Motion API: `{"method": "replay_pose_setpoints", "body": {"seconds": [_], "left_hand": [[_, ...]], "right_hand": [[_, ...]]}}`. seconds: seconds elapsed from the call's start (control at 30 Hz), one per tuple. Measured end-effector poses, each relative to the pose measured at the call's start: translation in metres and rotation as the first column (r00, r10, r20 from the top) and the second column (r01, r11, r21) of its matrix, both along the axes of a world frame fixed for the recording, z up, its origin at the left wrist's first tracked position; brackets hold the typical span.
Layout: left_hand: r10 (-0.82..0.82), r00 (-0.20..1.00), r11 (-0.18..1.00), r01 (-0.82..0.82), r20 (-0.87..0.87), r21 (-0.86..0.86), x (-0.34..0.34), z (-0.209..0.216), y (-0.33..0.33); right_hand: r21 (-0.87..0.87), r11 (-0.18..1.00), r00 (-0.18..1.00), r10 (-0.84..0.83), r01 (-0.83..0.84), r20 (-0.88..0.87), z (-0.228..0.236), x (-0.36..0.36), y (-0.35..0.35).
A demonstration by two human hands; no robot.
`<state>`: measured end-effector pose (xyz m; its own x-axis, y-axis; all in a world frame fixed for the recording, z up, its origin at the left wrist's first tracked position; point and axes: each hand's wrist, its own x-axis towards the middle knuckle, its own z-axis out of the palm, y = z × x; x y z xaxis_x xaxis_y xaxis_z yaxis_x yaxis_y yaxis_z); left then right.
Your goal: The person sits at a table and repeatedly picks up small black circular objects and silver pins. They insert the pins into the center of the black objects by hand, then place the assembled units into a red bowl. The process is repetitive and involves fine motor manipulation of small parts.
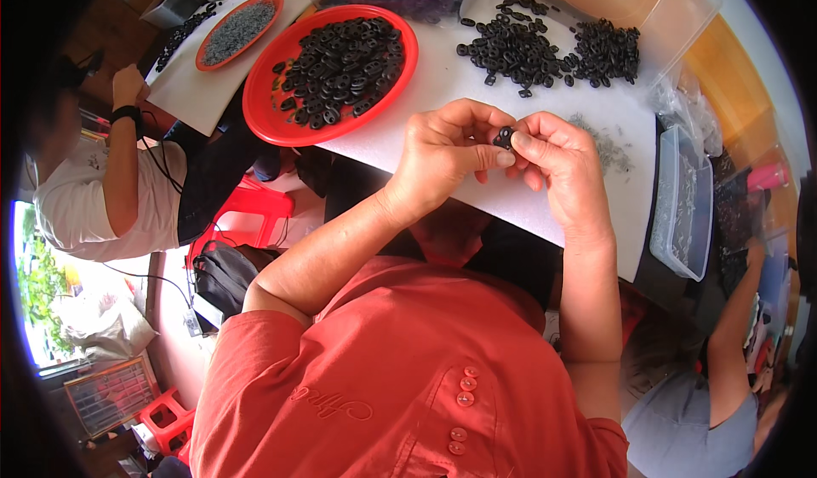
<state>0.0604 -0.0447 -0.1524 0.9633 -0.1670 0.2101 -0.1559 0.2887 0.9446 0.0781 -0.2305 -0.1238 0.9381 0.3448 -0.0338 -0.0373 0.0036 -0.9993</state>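
Over the near edge of the white table (383, 142), my two hands meet around a small black oval piece with holes (504, 137). My left hand (447, 150) pinches it between thumb and fingers from one side. From the other side my right hand (557, 150) grips it, thumb on top. Left of my hands, a red plate (259, 95) holds a heap of similar black oval pieces (349, 65). Beyond my hands lie a loose pile of black pieces (519, 48) and a second pile (606, 51). Small clear bits (606, 148) are scattered beside my right hand.
A clear plastic tub (681, 210) stands at the table's right edge, near a plastic bag (689, 108). Another red plate (274, 5) with grey bits (238, 34) is at the far left. One person (111, 171) sits left, another (698, 410) right. A red stool (247, 214) stands below.
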Motion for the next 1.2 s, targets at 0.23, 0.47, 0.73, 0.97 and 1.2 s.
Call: {"method": "replay_pose_setpoints", "body": {"seconds": [0.23,0.47,0.73,0.97,1.2], "left_hand": [[0.005,0.998,1.0,-0.006,0.056,0.017,-0.001,-0.005,0.001],[-0.022,0.999,0.999,0.022,-0.028,-0.029,-0.007,-0.001,0.006],[-0.158,0.987,0.962,0.147,-0.03,-0.229,-0.012,0.008,0.009],[0.11,0.993,0.982,-0.116,0.054,0.149,-0.017,0.035,0.027],[0.154,0.828,0.623,-0.505,0.539,0.598,0.036,0.103,0.121]], "right_hand": [[-0.02,0.999,0.997,0.044,-0.045,-0.071,0.005,0.0,-0.002],[0.064,0.992,0.982,0.118,-0.11,-0.148,0.007,-0.002,0.002],[0.333,0.916,0.922,0.309,-0.223,-0.232,0.0,0.0,0.001],[0.184,0.972,0.976,0.173,-0.147,-0.129,0.018,-0.01,0.002],[0.13,0.931,0.934,-0.351,0.34,0.069,0.019,-0.016,-0.069]]}}
